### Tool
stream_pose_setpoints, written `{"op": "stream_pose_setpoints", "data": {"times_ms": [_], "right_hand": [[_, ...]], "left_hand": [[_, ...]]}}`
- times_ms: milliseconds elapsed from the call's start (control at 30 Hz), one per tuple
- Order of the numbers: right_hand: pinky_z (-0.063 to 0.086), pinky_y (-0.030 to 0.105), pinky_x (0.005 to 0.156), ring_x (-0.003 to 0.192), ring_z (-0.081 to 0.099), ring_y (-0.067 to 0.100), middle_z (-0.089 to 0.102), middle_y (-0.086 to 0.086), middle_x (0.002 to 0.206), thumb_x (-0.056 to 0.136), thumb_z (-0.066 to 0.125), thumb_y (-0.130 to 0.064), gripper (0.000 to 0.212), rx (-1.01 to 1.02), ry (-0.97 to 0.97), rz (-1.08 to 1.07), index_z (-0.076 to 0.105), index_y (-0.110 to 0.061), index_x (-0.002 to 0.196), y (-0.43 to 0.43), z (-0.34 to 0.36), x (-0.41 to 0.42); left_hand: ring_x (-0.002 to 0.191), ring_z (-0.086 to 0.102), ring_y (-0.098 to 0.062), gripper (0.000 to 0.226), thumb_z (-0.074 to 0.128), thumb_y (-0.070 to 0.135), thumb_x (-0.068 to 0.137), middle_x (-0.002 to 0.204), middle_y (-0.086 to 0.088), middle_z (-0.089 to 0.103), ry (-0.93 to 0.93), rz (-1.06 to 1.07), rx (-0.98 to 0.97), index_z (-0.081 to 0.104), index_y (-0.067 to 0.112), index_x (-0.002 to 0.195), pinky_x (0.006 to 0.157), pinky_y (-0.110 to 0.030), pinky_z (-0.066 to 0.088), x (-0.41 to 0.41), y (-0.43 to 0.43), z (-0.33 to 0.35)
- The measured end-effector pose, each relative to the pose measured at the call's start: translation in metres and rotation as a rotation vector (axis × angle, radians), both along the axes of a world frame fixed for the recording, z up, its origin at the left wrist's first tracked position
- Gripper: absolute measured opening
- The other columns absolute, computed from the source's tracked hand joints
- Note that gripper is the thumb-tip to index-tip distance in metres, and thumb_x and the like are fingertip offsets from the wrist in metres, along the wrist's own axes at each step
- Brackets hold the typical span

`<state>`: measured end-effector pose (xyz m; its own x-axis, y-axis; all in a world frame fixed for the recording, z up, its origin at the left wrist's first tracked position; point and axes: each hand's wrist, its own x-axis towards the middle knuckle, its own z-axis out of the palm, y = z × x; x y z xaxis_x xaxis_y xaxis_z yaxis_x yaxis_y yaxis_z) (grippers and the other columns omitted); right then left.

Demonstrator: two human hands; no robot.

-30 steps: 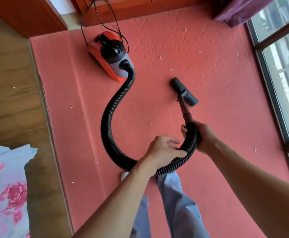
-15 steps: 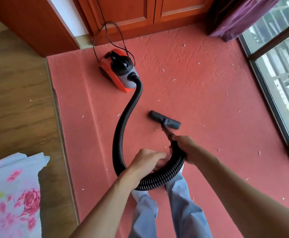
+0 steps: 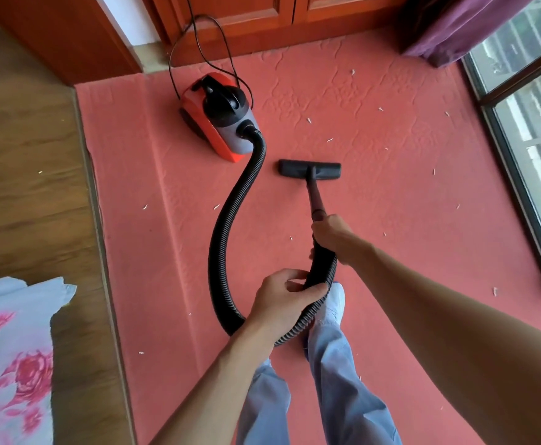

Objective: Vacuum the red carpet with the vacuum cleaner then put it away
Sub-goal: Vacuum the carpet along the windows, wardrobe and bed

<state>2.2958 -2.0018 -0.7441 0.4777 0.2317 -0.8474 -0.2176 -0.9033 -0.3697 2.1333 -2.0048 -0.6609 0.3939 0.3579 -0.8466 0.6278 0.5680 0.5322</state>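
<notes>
The red carpet [image 3: 391,220] runs from its edge against the wooden floor [image 3: 22,187] at left to the window [image 3: 535,123] at right, with open carpet right of the nozzle [image 3: 309,169] at centre. The vacuum cleaner [image 3: 221,117] stands upper centre. The left hand [image 3: 282,303] wraps the hose [image 3: 230,213]; the right hand [image 3: 333,236] grips the wand [image 3: 315,200] end.
</notes>
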Motion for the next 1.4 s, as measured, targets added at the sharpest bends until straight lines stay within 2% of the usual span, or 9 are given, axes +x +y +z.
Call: {"op": "stream_pose_setpoints", "data": {"times_ms": [133, 267, 400, 533, 733, 833, 933, 1133, 1400], "right_hand": [[0.058, 0.05, 0.081, 0.09, 0.067, 0.042, 0.066, 0.025, 0.1, 0.084, 0.044, -0.015, 0.016, -0.035, -0.077, 0.191, 0.051, -0.003, 0.093, -0.013, 0.022, 0.001], [0.052, 0.034, 0.066, 0.086, 0.065, 0.036, 0.062, 0.019, 0.092, 0.089, 0.042, -0.011, 0.015, -0.075, -0.079, 0.287, 0.053, -0.002, 0.094, -0.018, 0.036, 0.013], [0.059, 0.056, 0.07, 0.076, 0.068, 0.043, 0.063, 0.025, 0.086, 0.076, 0.046, -0.02, 0.026, -0.018, 0.066, -0.043, 0.055, 0.0, 0.088, -0.01, 0.023, 0.031], [0.053, 0.034, 0.05, 0.052, 0.055, 0.028, 0.053, 0.016, 0.07, 0.096, 0.052, -0.016, 0.019, 0.217, 0.315, -0.593, 0.05, 0.002, 0.098, -0.003, 0.019, 0.05], [0.054, 0.029, 0.07, 0.062, 0.056, 0.021, 0.046, 0.009, 0.075, 0.083, 0.061, -0.016, 0.024, 0.478, 0.744, -1.033, 0.045, -0.005, 0.098, -0.006, 0.033, 0.094], [0.052, 0.022, 0.051, 0.05, 0.052, 0.014, 0.044, 0.004, 0.071, 0.071, 0.062, -0.014, 0.035, 0.488, 0.79, -1.014, 0.044, -0.008, 0.1, 0.0, 0.044, 0.114], [0.05, 0.019, 0.045, 0.044, 0.05, 0.013, 0.046, 0.003, 0.064, 0.092, 0.052, -0.018, 0.016, 0.413, 0.752, -1.002, 0.044, -0.007, 0.099, 0.011, 0.048, 0.134], [0.047, 0.021, 0.041, 0.039, 0.05, 0.015, 0.049, 0.005, 0.053, 0.097, 0.047, -0.02, 0.019, 0.34, 0.61, -0.884, 0.045, -0.005, 0.109, 0.043, 0.025, 0.174], [0.049, 0.026, 0.039, 0.039, 0.052, 0.017, 0.057, 0.014, 0.079, 0.097, 0.047, -0.02, 0.037, 0.287, 0.486, -0.661, 0.045, -0.003, 0.13, 0.061, 0.031, 0.184]], "left_hand": [[0.077, 0.073, -0.012, 0.027, 0.082, 0.02, 0.081, 0.095, -0.007, 0.077, -0.015, -0.045, -0.149, 0.074, 0.015, 0.106, 0.065, -0.021, 0.057, -0.001, 0.007, 0.015], [0.086, 0.071, -0.014, 0.026, 0.083, 0.024, 0.08, 0.103, -0.009, 0.077, -0.068, -0.112, -0.245, 0.076, 0.016, 0.104, 0.07, -0.02, 0.052, 0.007, 0.015, 0.031], [0.076, 0.072, -0.017, 0.025, 0.085, 0.023, 0.078, 0.095, -0.01, 0.077, -0.03, -0.055, -0.186, 0.075, 0.015, 0.1, 0.062, -0.025, 0.057, 0.028, 0.027, 0.03], [0.081, 0.075, -0.029, 0.029, 0.089, 0.026, 0.07, 0.09, -0.01, 0.077, 0.017, -0.016, -0.041, 0.076, 0.019, 0.095, 0.077, -0.048, 0.062, 0.056, 0.038, 0.02], [0.068, 0.073, -0.02, 0.027, 0.084, 0.016, 0.078, 0.084, -0.012, 0.078, -0.078, 0.027, -0.137, 0.075, 0.012, 0.103, 0.063, -0.03, 0.059, 0.103, 0.061, 0.035], [0.075, 0.074, -0.022, 0.028, 0.084, 0.022, 0.077, 0.092, -0.013, 0.078, -0.085, -0.025, -0.162, 0.076, 0.014, 0.102, 0.068, -0.032, 0.059, 0.126, 0.075, 0.046], [0.073, 0.072, -0.016, 0.026, 0.084, 0.026, 0.078, 0.092, -0.008, 0.078, -0.064, -0.074, -0.13, 0.076, 0.015, 0.1, 0.066, -0.029, 0.056, 0.151, 0.086, 0.048], [0.068, 0.07, -0.016, 0.025, 0.081, 0.025, 0.081, 0.091, -0.009, 0.077, -0.053, 0.078, -0.128, 0.076, 0.014, 0.102, 0.059, -0.024, 0.055, 0.186, 0.093, 0.031], [0.083, 0.067, -0.016, 0.042, 0.083, 0.028, 0.075, 0.097, -0.005, 0.074, -0.2, -0.085, -0.301, 0.072, 0.017, 0.114, 0.073, -0.032, 0.054, 0.184, 0.12, 0.024]]}}
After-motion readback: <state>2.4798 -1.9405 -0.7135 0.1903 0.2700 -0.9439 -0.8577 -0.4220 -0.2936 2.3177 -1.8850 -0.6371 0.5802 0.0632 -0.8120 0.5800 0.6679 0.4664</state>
